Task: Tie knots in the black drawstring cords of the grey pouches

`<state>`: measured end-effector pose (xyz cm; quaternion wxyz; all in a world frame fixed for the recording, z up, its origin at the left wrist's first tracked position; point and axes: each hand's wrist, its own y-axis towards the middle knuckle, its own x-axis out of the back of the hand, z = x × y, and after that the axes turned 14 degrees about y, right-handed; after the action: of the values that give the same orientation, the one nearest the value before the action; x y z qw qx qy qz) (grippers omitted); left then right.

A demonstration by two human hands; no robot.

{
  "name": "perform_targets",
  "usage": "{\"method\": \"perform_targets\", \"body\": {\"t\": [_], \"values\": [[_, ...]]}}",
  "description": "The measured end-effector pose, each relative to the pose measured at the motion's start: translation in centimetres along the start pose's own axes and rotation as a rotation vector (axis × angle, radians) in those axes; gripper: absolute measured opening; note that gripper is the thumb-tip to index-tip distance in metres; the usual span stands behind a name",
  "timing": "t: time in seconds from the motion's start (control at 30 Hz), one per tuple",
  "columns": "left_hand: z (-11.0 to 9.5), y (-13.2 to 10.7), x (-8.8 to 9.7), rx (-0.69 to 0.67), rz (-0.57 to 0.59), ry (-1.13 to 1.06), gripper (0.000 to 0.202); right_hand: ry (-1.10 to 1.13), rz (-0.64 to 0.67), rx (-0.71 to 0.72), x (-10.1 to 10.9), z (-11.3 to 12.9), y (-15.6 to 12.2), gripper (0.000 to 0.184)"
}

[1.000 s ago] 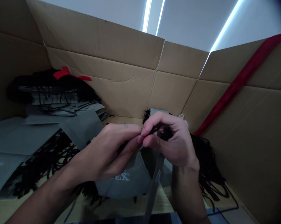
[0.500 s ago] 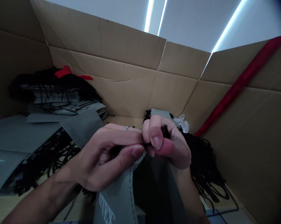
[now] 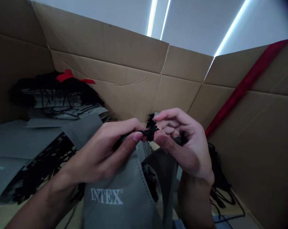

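My left hand and my right hand meet in front of me, each pinching a black cord that ends in a frayed, tufted knot between them. The cord belongs to a grey fabric bag printed with white "INTEX" lettering, which hangs below my hands. The bag's stitched edge runs up toward my left thumb. A dark inner side of the bag shows under my right wrist. My fingers hide part of the cord.
Tall cardboard walls surround the work area, with a red strip along the right wall. Flat grey bags and a stack with black cords and red ribbon lie left. Black cords lie right.
My hands have drawn slightly apart, and the frayed cord knot now shows between them. The bag has shifted, with its INTEX lettering now upright and fully visible below my left hand.
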<state>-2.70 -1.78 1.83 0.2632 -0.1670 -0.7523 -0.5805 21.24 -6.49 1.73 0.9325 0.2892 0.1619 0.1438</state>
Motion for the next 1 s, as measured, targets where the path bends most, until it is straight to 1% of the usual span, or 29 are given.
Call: {"method": "perform_targets", "body": {"t": [0.13, 0.27, 0.37, 0.4, 0.43, 0.53, 0.57, 0.6, 0.67, 0.7, 0.73, 0.8, 0.87, 0.9, 0.93, 1.0], "values": [[-0.1, -0.2, -0.4, -0.010, -0.007, 0.070, 0.017, -0.071, -0.038, -0.029, -0.7, 0.4, -0.4, 0.036], [-0.1, -0.4, -0.5, -0.033, -0.027, 0.090, 0.013, -0.138, -0.125, -0.071, -0.9, 1.5, -0.7, 0.022], [-0.2, -0.4, -0.5, -0.039, -0.030, 0.090, 0.012, -0.096, -0.111, -0.087, -0.7, 2.7, -0.8, 0.038], [-0.2, -0.4, -0.4, -0.040, -0.030, 0.091, 0.013, -0.088, -0.104, -0.092, -0.6, 3.0, -0.9, 0.039], [-0.2, -0.4, -0.4, -0.040, -0.028, 0.093, 0.014, -0.088, -0.102, -0.102, -0.5, 3.2, -1.1, 0.036], [0.0, -0.3, -0.6, -0.044, -0.032, 0.080, 0.017, -0.118, -0.120, -0.098, -0.5, 3.0, -1.6, 0.019], [0.1, -0.3, -0.7, -0.053, -0.035, 0.062, 0.019, -0.131, -0.113, -0.079, -0.5, 2.7, -1.7, 0.022], [0.2, -0.3, -0.8, -0.064, -0.029, 0.042, 0.021, -0.148, -0.092, -0.056, -0.5, 2.3, -1.7, 0.033], [0.3, -0.4, -1.2, -0.078, -0.019, 0.000, 0.022, -0.178, -0.010, 0.002, -0.6, 1.4, -1.6, 0.056], [0.3, -0.4, -1.4, -0.078, -0.017, -0.019, 0.023, -0.184, 0.040, 0.028, -0.6, 0.9, -1.3, 0.062], [0.3, -0.5, -1.6, -0.075, -0.016, -0.033, 0.023, -0.186, 0.090, 0.052, -0.6, 0.4, -1.1, 0.062], [0.2, -0.5, -1.9, -0.056, -0.015, -0.040, 0.020, -0.182, 0.135, 0.123, -0.6, -0.5, -0.5, 0.048], [0.1, -0.5, -2.0, -0.036, -0.009, -0.020, 0.020, -0.175, 0.143, 0.193, -0.5, -1.3, 0.0, 0.029], [0.0, -0.5, -2.0, -0.023, -0.007, -0.006, 0.021, -0.177, 0.142, 0.206, -0.5, -1.5, 0.2, 0.023], [0.0, -0.5, -2.1, -0.012, -0.005, 0.004, 0.023, -0.177, 0.140, 0.206, -0.4, -1.6, 0.3, 0.020], [0.0, -0.5, -2.1, -0.005, -0.009, -0.006, 0.025, -0.168, 0.136, 0.175, -0.3, -1.7, 0.5, 0.024]]}}
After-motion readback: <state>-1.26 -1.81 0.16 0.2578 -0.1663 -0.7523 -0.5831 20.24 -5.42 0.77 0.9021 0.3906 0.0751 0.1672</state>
